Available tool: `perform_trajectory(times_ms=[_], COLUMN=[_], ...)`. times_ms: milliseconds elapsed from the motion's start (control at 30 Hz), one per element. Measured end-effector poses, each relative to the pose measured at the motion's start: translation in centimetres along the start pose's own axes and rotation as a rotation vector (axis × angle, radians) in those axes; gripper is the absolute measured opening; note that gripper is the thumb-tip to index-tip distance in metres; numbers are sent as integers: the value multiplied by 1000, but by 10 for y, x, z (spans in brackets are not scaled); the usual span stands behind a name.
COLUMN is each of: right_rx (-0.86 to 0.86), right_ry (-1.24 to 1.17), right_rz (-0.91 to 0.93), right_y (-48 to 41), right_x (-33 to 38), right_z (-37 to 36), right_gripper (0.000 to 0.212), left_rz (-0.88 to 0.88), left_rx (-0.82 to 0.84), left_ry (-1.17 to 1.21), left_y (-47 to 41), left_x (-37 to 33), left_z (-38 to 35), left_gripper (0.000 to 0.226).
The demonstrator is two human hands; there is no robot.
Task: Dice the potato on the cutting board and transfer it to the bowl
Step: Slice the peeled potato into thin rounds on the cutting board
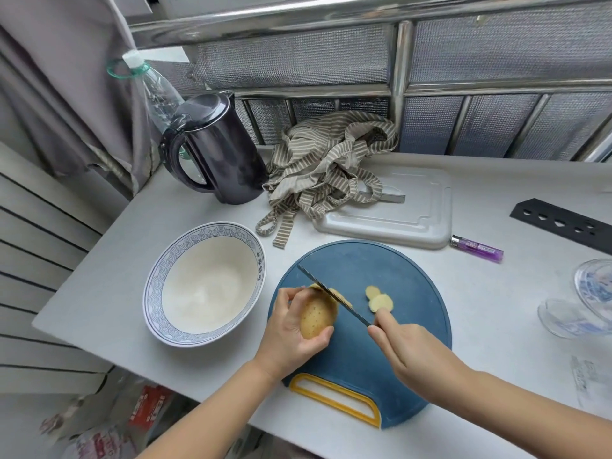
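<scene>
The left hand [291, 329] clamps the tan speckled potato [318, 318] steady on the round blue cutting board [397, 286], so the right hand [410, 346], gripping the thin dark-bladed knife [334, 296], slices cleanly.

L hand [291, 329] on potato [316, 318], R hand [407, 349] w/ knife [334, 298], over blue board [397, 276]

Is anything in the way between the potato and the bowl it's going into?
Nothing visible is. The bowl stands just left of the cutting board, and only the left hand gripping the potato lies on that side.
</scene>
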State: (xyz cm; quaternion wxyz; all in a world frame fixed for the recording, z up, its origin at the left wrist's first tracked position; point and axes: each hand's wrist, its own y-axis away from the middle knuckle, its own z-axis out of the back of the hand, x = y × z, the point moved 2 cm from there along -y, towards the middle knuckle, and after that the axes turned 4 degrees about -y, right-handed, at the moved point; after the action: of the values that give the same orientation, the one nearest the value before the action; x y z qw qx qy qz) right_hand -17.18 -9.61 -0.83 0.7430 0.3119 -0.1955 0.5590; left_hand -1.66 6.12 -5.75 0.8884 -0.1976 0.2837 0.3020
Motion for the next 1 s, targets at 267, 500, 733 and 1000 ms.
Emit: perform_trajectory(times_ms=[267,500,733,1000], right_rx=[-5,-27,45,48], right_ry=[67,185,45,13], right_rz=[36,92,10,1], right_y=[9,14,14,15], right_x=[-2,-5,0,2], right_z=[-2,-7,-2,0], right_gripper=[29,79,53,46], left_rz=[-2,-13,2,-12], left_rx=[1,15,28,46], left_ry=[16,23,31,46], left_y=[0,1,1,-3], left_x=[3,4,4,1], left_z=[0,0,0,4], left_gripper=[62,65,63,62])
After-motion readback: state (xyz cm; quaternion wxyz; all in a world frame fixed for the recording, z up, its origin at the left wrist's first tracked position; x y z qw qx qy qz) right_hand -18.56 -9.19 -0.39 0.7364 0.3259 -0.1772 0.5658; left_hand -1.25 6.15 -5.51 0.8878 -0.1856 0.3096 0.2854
